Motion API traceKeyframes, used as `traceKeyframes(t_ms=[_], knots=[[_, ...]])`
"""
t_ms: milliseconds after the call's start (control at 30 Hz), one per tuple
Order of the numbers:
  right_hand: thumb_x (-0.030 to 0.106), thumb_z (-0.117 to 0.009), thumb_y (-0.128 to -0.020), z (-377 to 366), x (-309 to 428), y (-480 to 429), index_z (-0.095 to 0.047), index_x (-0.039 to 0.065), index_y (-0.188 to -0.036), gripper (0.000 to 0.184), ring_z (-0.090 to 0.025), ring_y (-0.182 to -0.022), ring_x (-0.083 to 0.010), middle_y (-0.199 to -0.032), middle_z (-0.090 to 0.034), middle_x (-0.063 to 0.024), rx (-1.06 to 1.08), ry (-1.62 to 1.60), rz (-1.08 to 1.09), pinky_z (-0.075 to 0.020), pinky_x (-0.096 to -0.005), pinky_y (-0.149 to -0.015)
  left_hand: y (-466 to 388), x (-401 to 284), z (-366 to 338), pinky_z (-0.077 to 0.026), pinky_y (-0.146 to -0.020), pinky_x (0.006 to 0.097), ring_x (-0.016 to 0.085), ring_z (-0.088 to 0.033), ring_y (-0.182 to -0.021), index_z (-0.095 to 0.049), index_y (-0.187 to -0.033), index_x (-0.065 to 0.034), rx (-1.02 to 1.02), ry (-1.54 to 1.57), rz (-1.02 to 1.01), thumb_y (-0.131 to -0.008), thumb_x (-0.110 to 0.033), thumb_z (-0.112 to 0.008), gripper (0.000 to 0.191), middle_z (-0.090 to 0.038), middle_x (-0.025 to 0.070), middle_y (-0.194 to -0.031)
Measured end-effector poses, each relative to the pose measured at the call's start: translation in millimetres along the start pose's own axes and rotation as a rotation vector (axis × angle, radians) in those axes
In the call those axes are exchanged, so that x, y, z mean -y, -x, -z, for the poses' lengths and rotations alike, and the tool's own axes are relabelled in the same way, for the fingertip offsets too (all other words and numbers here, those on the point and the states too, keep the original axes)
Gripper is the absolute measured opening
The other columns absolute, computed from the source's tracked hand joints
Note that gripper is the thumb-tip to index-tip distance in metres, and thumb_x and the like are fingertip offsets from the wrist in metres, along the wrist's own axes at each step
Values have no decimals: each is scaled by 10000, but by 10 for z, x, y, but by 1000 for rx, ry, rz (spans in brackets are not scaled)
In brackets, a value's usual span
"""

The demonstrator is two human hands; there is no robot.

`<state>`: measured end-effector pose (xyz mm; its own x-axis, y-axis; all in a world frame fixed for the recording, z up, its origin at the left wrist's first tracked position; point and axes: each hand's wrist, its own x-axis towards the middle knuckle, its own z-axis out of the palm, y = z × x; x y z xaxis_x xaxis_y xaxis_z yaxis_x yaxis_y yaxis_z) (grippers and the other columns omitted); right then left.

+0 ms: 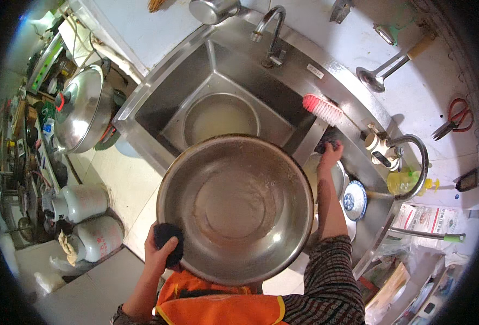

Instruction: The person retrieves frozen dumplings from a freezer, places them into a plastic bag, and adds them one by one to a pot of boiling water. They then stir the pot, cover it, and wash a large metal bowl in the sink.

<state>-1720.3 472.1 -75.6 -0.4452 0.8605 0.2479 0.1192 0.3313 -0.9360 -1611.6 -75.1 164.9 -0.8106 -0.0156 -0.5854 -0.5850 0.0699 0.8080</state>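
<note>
A large steel basin (235,207) is tilted towards the camera, low over the near edge of a stainless steel sink. My left hand (164,248) grips its left rim and has a dark scouring pad (168,245) under the thumb. On the right, my right hand (331,154) holds a dark cloth or pad (325,142) by the sink divider, below a red and white brush (322,109). Another round basin (222,115) with cloudy liquid sits in the left sink bowl. Blue-patterned white bowls (354,201) lie in the right bowl, partly hidden by my arm.
The curved faucet (272,36) rises behind the sink, with a metal pot (214,10) beside it. A second tap (385,152) stands at right near a yellow soap bottle (404,183). A lidded steel pot (83,109) and gas cylinders (101,239) are at left.
</note>
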Motion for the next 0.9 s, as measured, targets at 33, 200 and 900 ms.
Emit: traceKeyframes(t_ms=[33,200,900], knots=[[135,-687,-876,157,269,55,-554,42,-1229,388,-606,-981,-217,-1089,-637,-85,30,-192,-46,-483,-351,-885,-1,2,18,-518,-801,279,131,-625,-888,-573,-1159,-21,8,19,-34,-881,-188,-733,362,-650,42,-991],[97,-694,-846,834,1926,830,-588,30,-1188,365,-593,-1025,-229,-1102,-636,-103,151,-70,127,-463,-325,-933,-53,-120,197,-519,-761,271,120,-614,-849,-587,-1096,-15,120,-42,-68,-929,-185,-684,258,-648,43,-959],[-7,-573,-828,-601,2618,3013,-580,56,-1111,290,-541,-1076,-398,-1122,-540,-174,782,401,602,-478,-485,-864,-451,156,183,-515,-671,278,112,-601,-774,-610,-1122,-32,428,197,-69,-938,-130,-632,209,-642,15,-922]])
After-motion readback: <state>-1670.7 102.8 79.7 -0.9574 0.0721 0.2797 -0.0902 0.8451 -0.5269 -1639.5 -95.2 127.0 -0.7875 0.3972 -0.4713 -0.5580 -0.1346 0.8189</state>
